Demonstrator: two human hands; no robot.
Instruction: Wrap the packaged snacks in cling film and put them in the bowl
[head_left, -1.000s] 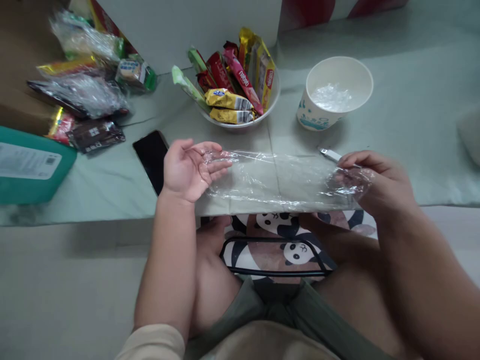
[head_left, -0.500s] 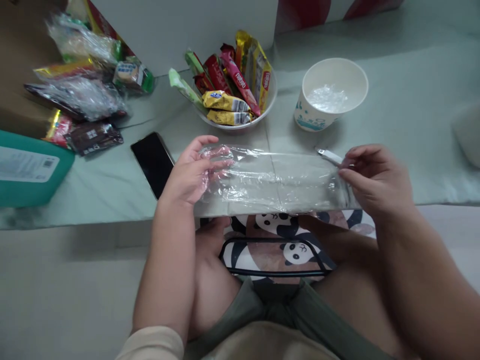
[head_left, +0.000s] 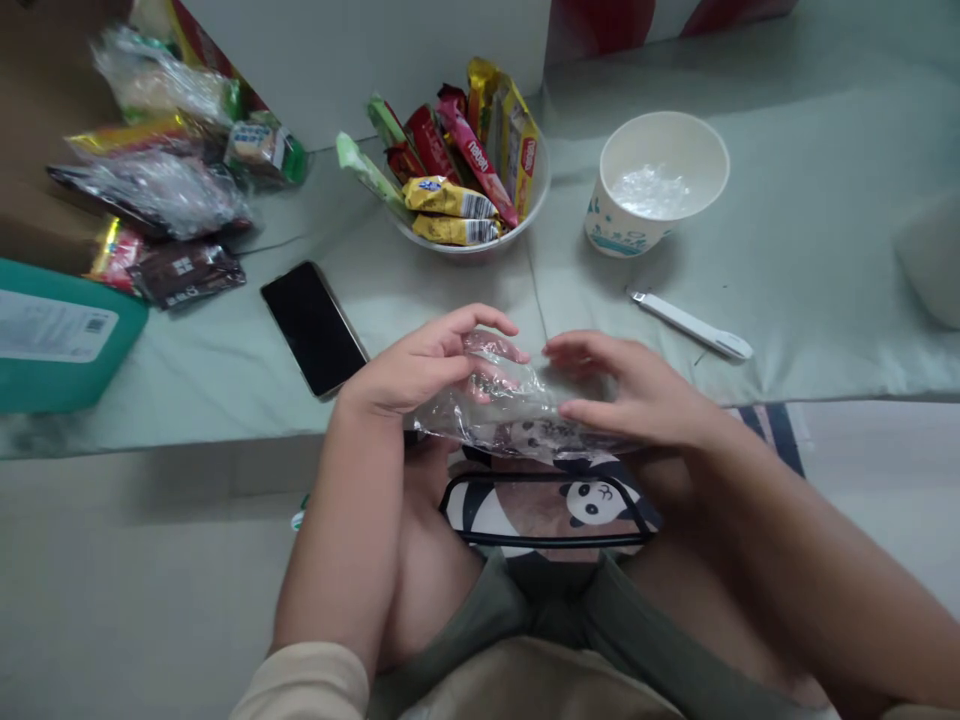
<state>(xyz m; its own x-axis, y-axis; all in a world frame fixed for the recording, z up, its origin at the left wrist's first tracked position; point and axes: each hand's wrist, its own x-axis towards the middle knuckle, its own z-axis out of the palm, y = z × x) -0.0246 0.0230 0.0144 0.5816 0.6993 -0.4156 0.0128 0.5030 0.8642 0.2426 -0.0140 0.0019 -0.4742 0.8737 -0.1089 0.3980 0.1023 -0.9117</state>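
A clear plastic bag (head_left: 502,425) is crumpled at the table's front edge, between my two hands. My left hand (head_left: 450,365) holds it, its curled fingers showing through the film. My right hand (head_left: 626,385) is close on the other side, thumb and fingers apart, near or against the crumpled film; contact is hard to make out. A white utility knife (head_left: 690,325) lies on the table beyond my right hand. Behind it stands a paper cup (head_left: 622,235) with crumpled clear plastic inside.
A bowl (head_left: 536,205) of wrapped snacks stands at the back middle. A black phone (head_left: 315,330) lies left of my left hand. Packaged food (head_left: 176,190) and a green container (head_left: 112,385) are at the far left. A pale cup-like object (head_left: 934,260) sits at the right edge.
My right hand has let go of the utility knife, now on the table, and moved left towards my left hand. The stretched plastic bag is now bunched up; my left hand moved slightly right.
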